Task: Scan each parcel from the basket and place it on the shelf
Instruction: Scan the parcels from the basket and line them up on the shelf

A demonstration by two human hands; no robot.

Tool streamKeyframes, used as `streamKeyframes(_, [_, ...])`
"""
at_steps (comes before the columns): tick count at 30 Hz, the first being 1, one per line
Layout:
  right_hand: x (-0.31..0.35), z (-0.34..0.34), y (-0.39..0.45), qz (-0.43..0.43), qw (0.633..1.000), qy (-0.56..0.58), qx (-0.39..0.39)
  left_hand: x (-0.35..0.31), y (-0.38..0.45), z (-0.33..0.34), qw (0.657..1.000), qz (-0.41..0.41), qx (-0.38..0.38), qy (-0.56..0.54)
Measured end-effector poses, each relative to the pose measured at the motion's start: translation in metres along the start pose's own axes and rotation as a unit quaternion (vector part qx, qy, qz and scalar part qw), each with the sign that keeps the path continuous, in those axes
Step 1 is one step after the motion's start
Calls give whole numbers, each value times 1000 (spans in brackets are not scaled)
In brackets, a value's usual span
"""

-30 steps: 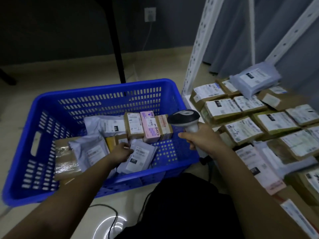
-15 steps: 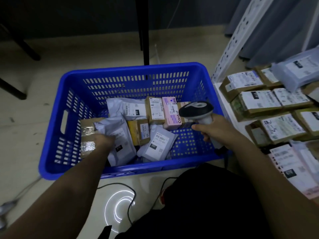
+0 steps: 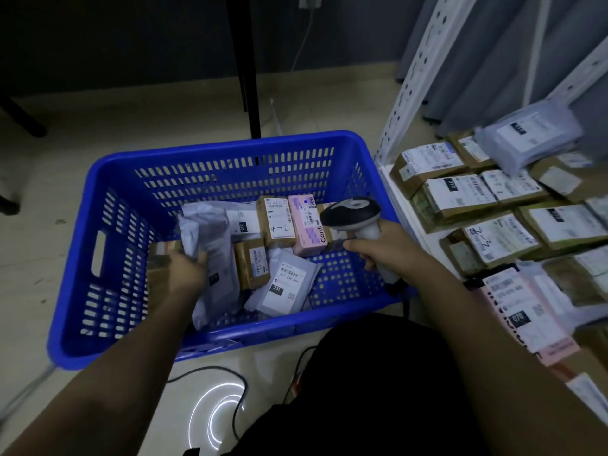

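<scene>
A blue slotted basket [image 3: 108,199] stands on the floor and holds several parcels. Inside it my left hand [image 3: 187,269] grips a long grey poly-bag parcel [image 3: 210,245], which is tilted up off the pile. My right hand [image 3: 391,248] holds a white and black barcode scanner [image 3: 353,213] over the basket's right side, its head pointing left. Beside the grey bag lie a small brown box [image 3: 251,263], a flat grey bag labelled 231 [image 3: 284,287], a brown box marked 4-2 [image 3: 276,220] and a pink box [image 3: 307,225].
The white shelf [image 3: 399,189] at the right is covered with several labelled cardboard boxes [image 3: 457,195] and grey bags [image 3: 526,138]. Its perforated uprights [image 3: 413,74] rise behind. A black pole [image 3: 245,60] stands behind the basket. A black cable [image 3: 210,373] lies on the floor.
My left hand shifted left from the flat grey bag to the long grey bag, took hold of it and raised it. The scanner stayed over the basket's right side.
</scene>
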State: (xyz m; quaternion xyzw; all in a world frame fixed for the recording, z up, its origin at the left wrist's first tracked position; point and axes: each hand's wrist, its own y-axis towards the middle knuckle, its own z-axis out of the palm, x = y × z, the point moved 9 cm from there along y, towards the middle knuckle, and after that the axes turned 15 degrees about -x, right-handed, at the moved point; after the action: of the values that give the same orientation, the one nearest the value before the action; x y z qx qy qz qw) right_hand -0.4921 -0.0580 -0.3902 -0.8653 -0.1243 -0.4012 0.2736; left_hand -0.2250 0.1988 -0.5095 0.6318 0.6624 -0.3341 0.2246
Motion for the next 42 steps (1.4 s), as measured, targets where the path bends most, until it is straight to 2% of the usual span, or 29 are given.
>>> streamKeyframes(3, [4,-4,-3,-9,1000,17,-16,-36,-9,-13,992,57,-49,-105])
streamKeyframes(7, [8,-17,-5,-15,996,60,-59,-108,-44,-24,977,97,-43,-182])
streamKeyframes(11, [9,-45,-10,-3,978,167,-129,-172,-83,-1,965,68,47,-251])
streamKeyframes(14, [2,-88,-17,9,942,248,-224,-218,-125,21,949,77,107,-286])
streamKeyframes(18, [-12,-143,-28,4,908,294,-299,-270,-182,58,921,80,210,-317])
streamKeyframes(23, [-43,-187,-41,30,899,285,-332,-301,-252,98,899,55,317,-298])
streamKeyframes(26, [-58,-206,-52,42,887,287,-359,-302,-287,114,868,110,426,-230])
streamKeyframes(28, [-64,-215,-56,47,882,295,-365,-298,-294,118,850,144,464,-203])
streamKeyframes(32, [-70,-222,-66,65,883,301,-354,-292,-275,114,888,192,377,-183])
streamKeyframes(36, [-61,-216,-85,78,915,273,-287,-282,-248,113,920,161,295,-200])
streamKeyframes(39, [-51,-212,-99,62,937,243,-242,-279,-236,110,928,136,270,-218])
streamKeyframes(42, [-47,-218,-105,36,945,196,-259,-277,-233,108,931,142,257,-218])
